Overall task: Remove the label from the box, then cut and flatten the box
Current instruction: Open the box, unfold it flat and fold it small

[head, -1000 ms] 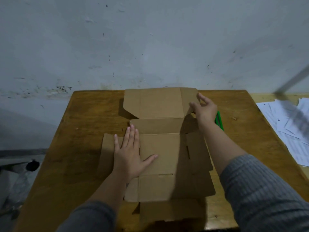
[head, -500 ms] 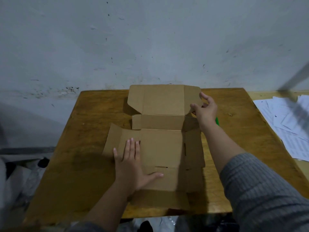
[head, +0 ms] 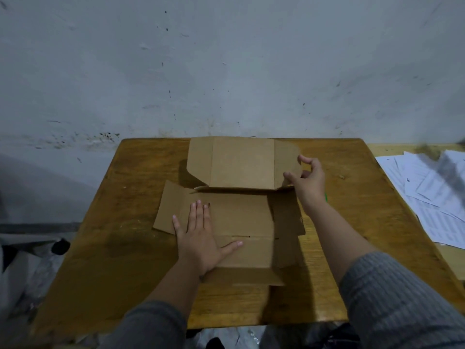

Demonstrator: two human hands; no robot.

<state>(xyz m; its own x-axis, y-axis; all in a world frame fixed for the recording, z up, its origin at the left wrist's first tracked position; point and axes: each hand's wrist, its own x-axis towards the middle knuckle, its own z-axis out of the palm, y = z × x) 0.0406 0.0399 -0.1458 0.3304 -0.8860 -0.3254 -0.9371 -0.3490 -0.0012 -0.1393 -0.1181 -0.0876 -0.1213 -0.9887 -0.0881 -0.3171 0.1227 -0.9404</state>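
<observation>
Two hands on unfolded box [head: 241, 217], left hand [head: 198, 238] flat, right hand [head: 308, 178] pinching flap

A worn wooden table [head: 130, 222] stands against a scuffed grey-white wall [head: 226, 66] in dim light.

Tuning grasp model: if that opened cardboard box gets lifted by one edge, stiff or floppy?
Probably floppy at the creases: the box is unfolded into panels, and its far section stands up by the right hand. Likely light. It may slide on the table, since the left hand presses it down.
</observation>
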